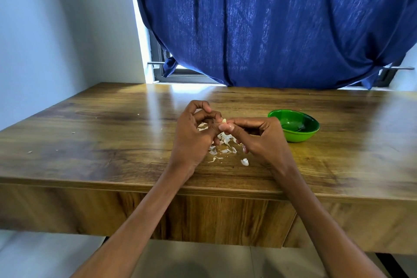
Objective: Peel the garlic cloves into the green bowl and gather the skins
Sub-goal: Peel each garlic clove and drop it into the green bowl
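Observation:
Both hands meet above the middle of the wooden table [90, 124]. My left hand [194, 135] and my right hand [259, 135] pinch one small pale garlic clove [224, 121] between their fingertips. Most of the clove is hidden by the fingers. Loose white garlic skins [225, 144] lie scattered on the table beneath and between the hands. One larger skin piece [244, 161] lies nearer the front edge. The green bowl [300, 136] stands on the table just right of my right hand; its contents are unclear.
A blue curtain [270, 25] hangs behind the table over a window. A pale wall [45, 29] is at the left. A few tiny skin flecks [29, 152] lie on the left part of the table. The table's front edge runs under my forearms.

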Motion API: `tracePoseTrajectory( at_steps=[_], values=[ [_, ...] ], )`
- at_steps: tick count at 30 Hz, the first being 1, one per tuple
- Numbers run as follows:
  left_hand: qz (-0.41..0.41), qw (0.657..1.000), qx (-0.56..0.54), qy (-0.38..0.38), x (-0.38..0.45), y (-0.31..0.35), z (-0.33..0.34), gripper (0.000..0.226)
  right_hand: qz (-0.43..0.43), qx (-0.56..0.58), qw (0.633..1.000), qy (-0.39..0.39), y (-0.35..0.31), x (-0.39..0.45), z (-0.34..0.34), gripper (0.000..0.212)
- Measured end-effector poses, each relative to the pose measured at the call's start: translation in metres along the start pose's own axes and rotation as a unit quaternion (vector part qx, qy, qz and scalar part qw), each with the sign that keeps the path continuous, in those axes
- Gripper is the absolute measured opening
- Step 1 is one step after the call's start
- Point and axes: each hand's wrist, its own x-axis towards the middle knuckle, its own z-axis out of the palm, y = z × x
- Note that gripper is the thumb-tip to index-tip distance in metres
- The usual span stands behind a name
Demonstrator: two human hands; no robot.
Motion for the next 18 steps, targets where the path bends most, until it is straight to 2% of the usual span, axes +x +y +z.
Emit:
tracePoseTrajectory(
  at_steps=[12, 18],
  values=[
    [0.026, 0.999, 0.034, 0.004, 0.0009, -0.0034, 0.0001, 0.043, -0.011, -0.007, 1.000, 0.002, 0.0043, 0.0018, 0.0020, 0.018],
    [0.004, 1.000, 0.023, -0.013, 0.0014, -0.0055, -0.0001, 0.038, -0.018, -0.027, 0.999, -0.003, 0.0070, 0.0027, 0.0029, 0.019]
  ],
)
